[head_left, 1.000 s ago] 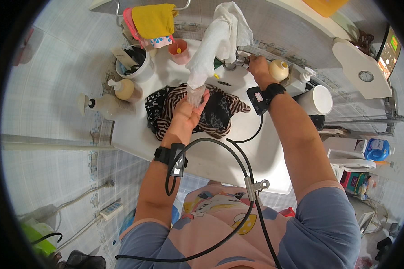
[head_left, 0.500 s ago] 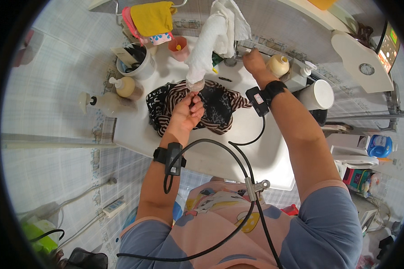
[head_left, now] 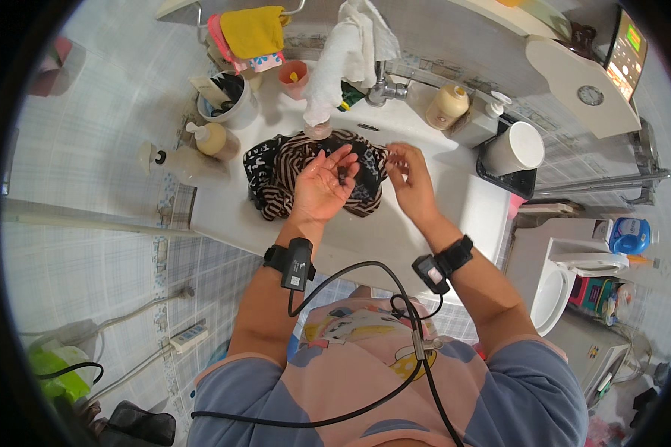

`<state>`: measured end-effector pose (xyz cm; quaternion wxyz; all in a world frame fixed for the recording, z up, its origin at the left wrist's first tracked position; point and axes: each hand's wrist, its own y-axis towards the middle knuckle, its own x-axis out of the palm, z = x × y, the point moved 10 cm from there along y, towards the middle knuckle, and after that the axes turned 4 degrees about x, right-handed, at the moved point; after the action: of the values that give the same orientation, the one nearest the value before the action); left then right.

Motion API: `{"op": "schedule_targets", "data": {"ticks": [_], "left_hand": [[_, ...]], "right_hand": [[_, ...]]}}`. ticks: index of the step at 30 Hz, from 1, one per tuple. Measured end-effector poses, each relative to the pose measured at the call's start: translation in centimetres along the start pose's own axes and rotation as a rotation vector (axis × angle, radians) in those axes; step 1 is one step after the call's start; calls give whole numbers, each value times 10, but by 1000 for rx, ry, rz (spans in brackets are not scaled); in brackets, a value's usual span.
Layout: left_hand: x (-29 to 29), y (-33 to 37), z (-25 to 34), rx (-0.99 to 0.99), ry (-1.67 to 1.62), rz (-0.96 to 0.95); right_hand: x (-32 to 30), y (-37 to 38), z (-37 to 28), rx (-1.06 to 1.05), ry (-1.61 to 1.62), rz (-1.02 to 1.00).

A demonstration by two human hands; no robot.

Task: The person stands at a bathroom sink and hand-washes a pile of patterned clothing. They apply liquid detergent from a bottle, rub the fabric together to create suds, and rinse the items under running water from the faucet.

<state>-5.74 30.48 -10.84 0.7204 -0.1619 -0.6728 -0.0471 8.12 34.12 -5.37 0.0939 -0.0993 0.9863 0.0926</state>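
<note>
A wet heap of clothing (head_left: 279, 175), black with white patterning and pink-and-black stripes, lies in the white sink (head_left: 425, 216). Over its near side my left hand (head_left: 323, 185) is palm up, with its fingers apart and loosely curled. My right hand (head_left: 414, 182) hovers at the heap's right edge; its fingers are spread and the tips come close to the fabric. Whether they touch it I cannot tell. Above the heap hangs a white cloth (head_left: 335, 63) draped over the spout, with a clear end piece (head_left: 318, 130) under it. The metal tap (head_left: 386, 91) stands behind.
At left stand pump bottles (head_left: 215, 141) and a white tub (head_left: 235, 104); a pink cup (head_left: 294, 78) is behind. On the right are a cream bottle (head_left: 447, 108) and a white canister (head_left: 520, 147) in a black tray. A black cable (head_left: 350, 266) loops between my forearms.
My right hand has left the tap and come down to the clothing's right edge. My left hand has drawn back from under the spout and opened, palm up.
</note>
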Motion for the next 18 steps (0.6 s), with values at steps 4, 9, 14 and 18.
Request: {"op": "schedule_targets", "data": {"ticks": [4, 9, 14, 18], "left_hand": [[14, 1, -19, 120, 190, 129], [26, 3, -49, 82, 177, 76], [38, 2, -74, 16, 281, 56], [42, 2, -89, -36, 315, 67]], "right_hand": [[-6, -31, -19, 22, -96, -23], [-12, -45, -28, 11, -133, -32], [-31, -52, -26, -12, -204, 13], [-46, -58, -35, -115, -277, 68]]}}
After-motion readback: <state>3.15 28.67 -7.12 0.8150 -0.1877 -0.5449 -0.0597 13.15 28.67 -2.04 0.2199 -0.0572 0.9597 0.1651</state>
